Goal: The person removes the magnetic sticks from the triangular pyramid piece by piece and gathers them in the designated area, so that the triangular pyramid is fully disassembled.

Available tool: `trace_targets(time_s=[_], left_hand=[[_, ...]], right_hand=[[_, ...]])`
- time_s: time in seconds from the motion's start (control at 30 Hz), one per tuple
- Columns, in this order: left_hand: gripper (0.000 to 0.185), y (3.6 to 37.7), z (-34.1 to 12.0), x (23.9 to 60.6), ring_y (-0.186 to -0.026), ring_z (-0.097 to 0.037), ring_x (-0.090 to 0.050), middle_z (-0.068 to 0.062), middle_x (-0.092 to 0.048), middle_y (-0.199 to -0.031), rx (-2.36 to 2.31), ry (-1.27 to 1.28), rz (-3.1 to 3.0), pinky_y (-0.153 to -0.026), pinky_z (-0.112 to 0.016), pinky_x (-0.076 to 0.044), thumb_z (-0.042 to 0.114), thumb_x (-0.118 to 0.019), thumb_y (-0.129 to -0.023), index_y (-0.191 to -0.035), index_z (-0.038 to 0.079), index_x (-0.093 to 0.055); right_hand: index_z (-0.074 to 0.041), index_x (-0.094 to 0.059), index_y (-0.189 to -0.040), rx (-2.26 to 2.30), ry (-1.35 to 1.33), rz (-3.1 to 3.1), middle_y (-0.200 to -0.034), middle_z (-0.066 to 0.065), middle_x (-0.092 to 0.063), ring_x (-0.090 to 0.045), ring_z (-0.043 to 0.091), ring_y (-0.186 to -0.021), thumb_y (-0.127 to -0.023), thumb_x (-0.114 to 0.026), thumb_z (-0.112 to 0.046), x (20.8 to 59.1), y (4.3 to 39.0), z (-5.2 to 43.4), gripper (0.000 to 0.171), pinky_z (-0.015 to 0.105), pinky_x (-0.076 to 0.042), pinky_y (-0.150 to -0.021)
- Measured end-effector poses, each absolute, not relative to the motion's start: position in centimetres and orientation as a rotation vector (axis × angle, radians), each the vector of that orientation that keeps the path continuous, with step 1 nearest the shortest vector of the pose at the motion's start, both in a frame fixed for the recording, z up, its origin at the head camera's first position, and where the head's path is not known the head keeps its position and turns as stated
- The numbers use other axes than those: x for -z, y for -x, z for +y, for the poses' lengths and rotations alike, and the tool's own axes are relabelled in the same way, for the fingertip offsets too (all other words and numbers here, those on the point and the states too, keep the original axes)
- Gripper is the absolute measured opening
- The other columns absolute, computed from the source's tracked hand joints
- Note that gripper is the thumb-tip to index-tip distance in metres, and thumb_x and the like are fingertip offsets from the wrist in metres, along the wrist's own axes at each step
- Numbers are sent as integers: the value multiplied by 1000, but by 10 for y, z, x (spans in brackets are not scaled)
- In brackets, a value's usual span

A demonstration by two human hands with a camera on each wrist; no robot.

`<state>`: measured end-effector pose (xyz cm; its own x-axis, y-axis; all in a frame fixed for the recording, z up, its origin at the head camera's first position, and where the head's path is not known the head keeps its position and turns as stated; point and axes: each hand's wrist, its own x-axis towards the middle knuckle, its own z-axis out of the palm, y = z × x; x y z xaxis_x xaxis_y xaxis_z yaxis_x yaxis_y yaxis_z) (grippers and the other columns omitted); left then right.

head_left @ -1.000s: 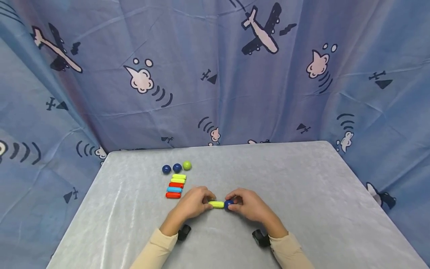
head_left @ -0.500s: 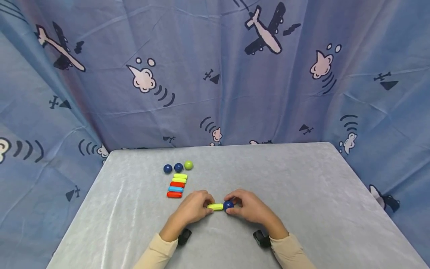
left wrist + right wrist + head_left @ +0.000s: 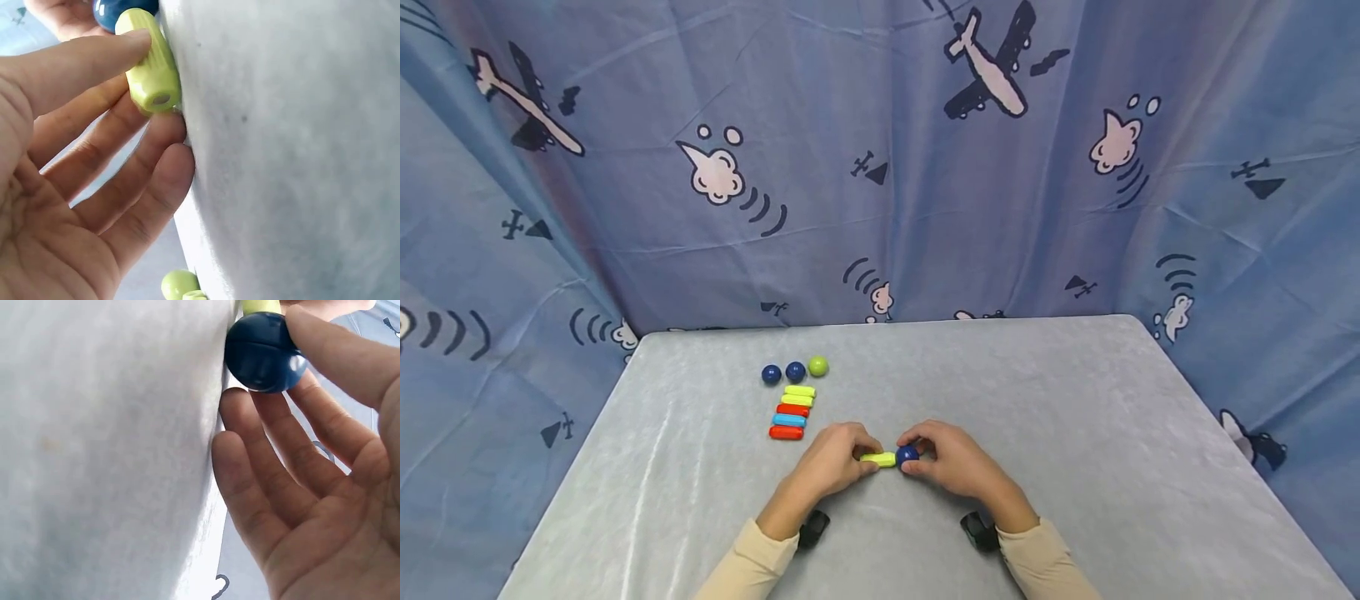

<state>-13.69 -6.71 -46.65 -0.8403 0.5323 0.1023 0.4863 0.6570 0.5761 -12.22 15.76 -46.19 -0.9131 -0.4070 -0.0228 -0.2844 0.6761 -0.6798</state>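
My left hand (image 3: 837, 458) pinches a yellow-green magnetic building rod (image 3: 152, 72) between thumb and fingers, low over the grey tabletop. A small greyish disc shows in the rod's near end in the left wrist view. The right hand (image 3: 957, 458) holds a glossy dark blue ball (image 3: 264, 353) with its thumb on one side and fingers on the other. Rod and ball meet end to end, in line between the two hands. The lower fingers of both hands extend along the cloth surface.
Left of the hands lies a column of short rods: two yellow-green, a red one (image 3: 786, 433), a blue one (image 3: 789, 421) and another red. Behind them sit two dark blue balls (image 3: 771, 374) and a green ball (image 3: 817, 366). A patterned blue curtain (image 3: 805, 167) surrounds the table (image 3: 1037, 375).
The rod and blue ball have shifted slightly left with both hands. More of the ball shows between the right fingers than a second ago. The other rods and balls stay put.
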Motion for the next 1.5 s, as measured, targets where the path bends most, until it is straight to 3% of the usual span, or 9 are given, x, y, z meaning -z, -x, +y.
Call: trace_targets(time_s=[0.2,0.87,1.3,1.5], left_hand=[[15,137,-68,468,-70,-7,-59,2,-72,-84,-948,-862,2800,-63,-18,-45,11,-84,-78,-93,12,-81],[18,131,-90,462,-69,-7,-55,2,-69,-81,-881,-827,2859,-64,-20,-46,6,-85,-74,-91,10,-80],[20,134,-149,456,-68,-7,-50,6,-65,-78,-946,-390,2937,-62,-22,-43,4,-86,-72,-86,16,-78],[23,135,-166,455,-71,-9,-53,3,-67,-81,-974,-282,2952,-65,-24,-45,2,-86,-72,-90,12,-78]], right_hand=[[-18,-71,-111,1055,557,2717,-103,-7,-67,-63,12,-91,-86,-79,-22,460,122,157,27,27,-51,-78],[-19,-71,-112,1042,502,2692,-106,-6,-68,-62,12,-93,-87,-78,-25,460,122,155,27,32,-51,-82],[-19,-71,-112,1075,514,2697,-105,-7,-68,-62,12,-93,-86,-78,-24,460,122,159,27,32,-51,-82],[-20,-71,-111,1071,489,2680,-104,-7,-67,-61,12,-93,-86,-79,-24,460,122,158,26,31,-50,-83]])
